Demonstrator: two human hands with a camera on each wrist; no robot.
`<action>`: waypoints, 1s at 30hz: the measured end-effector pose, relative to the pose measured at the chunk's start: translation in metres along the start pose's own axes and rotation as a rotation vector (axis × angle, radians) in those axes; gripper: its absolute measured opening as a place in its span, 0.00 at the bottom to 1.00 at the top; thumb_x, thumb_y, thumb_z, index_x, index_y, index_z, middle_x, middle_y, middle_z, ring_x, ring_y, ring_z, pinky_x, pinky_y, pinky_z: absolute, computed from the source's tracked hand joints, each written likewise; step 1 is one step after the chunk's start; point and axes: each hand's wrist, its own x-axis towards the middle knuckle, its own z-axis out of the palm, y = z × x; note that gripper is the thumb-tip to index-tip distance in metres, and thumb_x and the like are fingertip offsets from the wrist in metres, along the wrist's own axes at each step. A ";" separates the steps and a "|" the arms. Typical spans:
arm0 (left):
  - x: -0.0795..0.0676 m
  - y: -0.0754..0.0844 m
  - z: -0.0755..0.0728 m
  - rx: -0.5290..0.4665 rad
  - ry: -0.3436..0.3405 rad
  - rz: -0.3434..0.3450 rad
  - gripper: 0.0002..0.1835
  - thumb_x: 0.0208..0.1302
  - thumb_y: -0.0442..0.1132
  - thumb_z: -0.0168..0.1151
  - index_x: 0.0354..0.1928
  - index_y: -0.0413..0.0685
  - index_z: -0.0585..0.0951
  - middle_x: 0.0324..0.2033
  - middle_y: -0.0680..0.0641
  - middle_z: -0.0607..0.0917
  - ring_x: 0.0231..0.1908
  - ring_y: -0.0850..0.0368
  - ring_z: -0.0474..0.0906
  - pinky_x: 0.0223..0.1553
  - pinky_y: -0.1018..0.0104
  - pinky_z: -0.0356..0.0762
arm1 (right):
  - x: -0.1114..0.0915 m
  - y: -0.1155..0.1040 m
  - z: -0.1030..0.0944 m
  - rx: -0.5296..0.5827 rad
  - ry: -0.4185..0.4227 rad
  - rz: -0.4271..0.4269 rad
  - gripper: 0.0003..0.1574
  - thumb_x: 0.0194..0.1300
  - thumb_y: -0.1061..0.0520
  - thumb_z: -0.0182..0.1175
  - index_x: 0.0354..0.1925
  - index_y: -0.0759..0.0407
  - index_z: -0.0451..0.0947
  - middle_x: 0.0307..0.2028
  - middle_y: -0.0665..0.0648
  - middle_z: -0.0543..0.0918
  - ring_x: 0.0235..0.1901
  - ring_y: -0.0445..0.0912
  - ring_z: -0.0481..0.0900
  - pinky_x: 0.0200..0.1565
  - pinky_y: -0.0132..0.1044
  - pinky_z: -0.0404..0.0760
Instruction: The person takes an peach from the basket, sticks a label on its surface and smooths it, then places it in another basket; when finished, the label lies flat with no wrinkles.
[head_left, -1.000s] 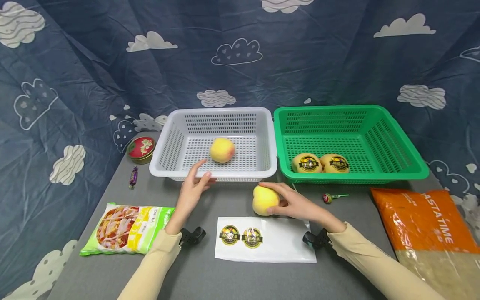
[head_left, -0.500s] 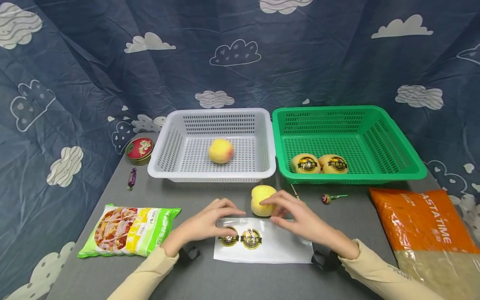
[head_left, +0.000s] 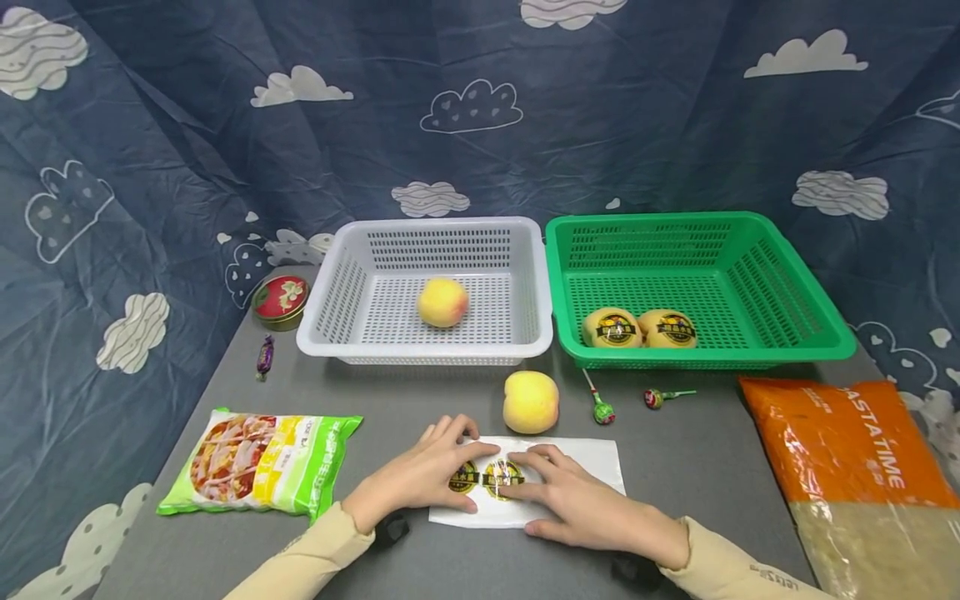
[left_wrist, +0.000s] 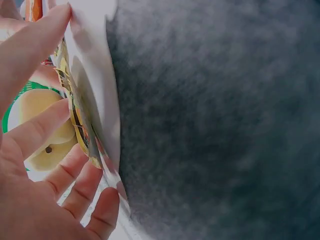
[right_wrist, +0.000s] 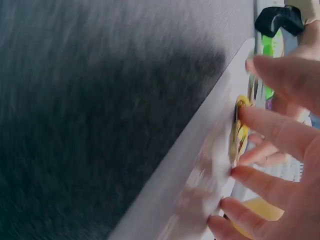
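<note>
A white backing sheet lies on the table in front of me, bearing two round black-and-gold stickers. My left hand rests over its left end, fingers spread beside the left sticker, which it partly covers. From the other side my right hand reaches over the sheet, its index fingertip on the right sticker. The right wrist view shows that fingertip at the sticker's edge, the other fingertips on the sheet. Just behind the sheet sits a yellow peach with no sticker in sight.
A white basket holds one peach; the green basket beside it holds two stickered peaches. Two lollipops lie before the green one. Bagged food and a candy are left, an orange pasta bag right.
My right hand let go of the peach behind the sheet and came down toward me onto the stickers. My left hand moved from the white basket's front rim to the sheet's left end.
</note>
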 end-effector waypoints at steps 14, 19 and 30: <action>0.005 0.005 -0.009 -0.069 -0.054 -0.035 0.37 0.43 0.58 0.68 0.58 0.58 0.70 0.45 0.53 0.63 0.41 0.60 0.57 0.40 0.68 0.60 | 0.014 0.009 -0.025 0.487 0.470 0.126 0.15 0.48 0.73 0.63 0.32 0.56 0.81 0.35 0.50 0.78 0.37 0.42 0.76 0.41 0.34 0.76; 0.013 0.004 -0.024 -0.225 0.084 -0.065 0.28 0.50 0.53 0.66 0.54 0.53 0.73 0.43 0.52 0.68 0.42 0.61 0.61 0.42 0.66 0.65 | 0.024 0.009 -0.053 0.541 0.609 0.202 0.13 0.49 0.78 0.59 0.30 0.64 0.80 0.33 0.57 0.78 0.37 0.50 0.77 0.39 0.36 0.78; 0.053 0.010 -0.019 -0.435 0.397 -0.077 0.15 0.62 0.49 0.55 0.50 0.56 0.72 0.49 0.54 0.64 0.50 0.61 0.61 0.50 0.61 0.65 | 0.038 0.046 -0.037 0.407 0.648 0.314 0.13 0.52 0.73 0.60 0.33 0.58 0.81 0.36 0.49 0.78 0.35 0.42 0.77 0.36 0.35 0.78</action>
